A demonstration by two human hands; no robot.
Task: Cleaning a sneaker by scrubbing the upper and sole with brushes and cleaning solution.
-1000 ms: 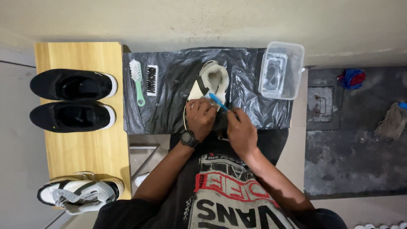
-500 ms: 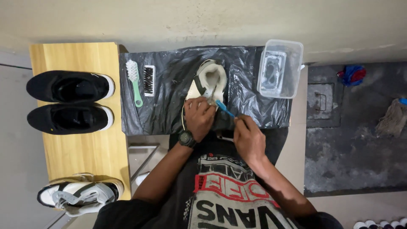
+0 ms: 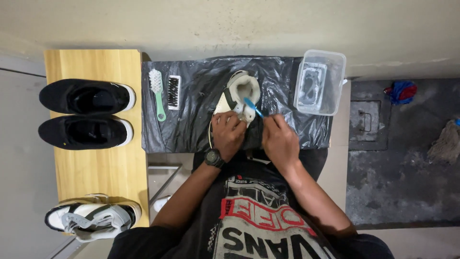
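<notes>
Seen from the head camera, a white shoe (image 3: 242, 96) is steadied on a black plastic sheet (image 3: 191, 115) that covers the surface. The left hand (image 3: 228, 134) is closed around the near end of the shoe, a dark watch (image 3: 213, 158) being worn on its wrist. A small blue brush (image 3: 252, 107) is gripped in the closed right hand (image 3: 279, 140), and its tip is laid against the opening of the shoe. On the left part of the sheet a green-handled brush (image 3: 157, 93) and a dark-bristled brush (image 3: 174, 92) are laid side by side, well apart from the hands. At the right edge of the sheet a clear plastic tub (image 3: 320, 82) is set, with something pale inside that cannot be made out. Further left, on a wooden board (image 3: 96, 168), a pair of black shoes (image 3: 86, 115) is placed, and a second white shoe (image 3: 93, 220) is seen at its near end.
</notes>
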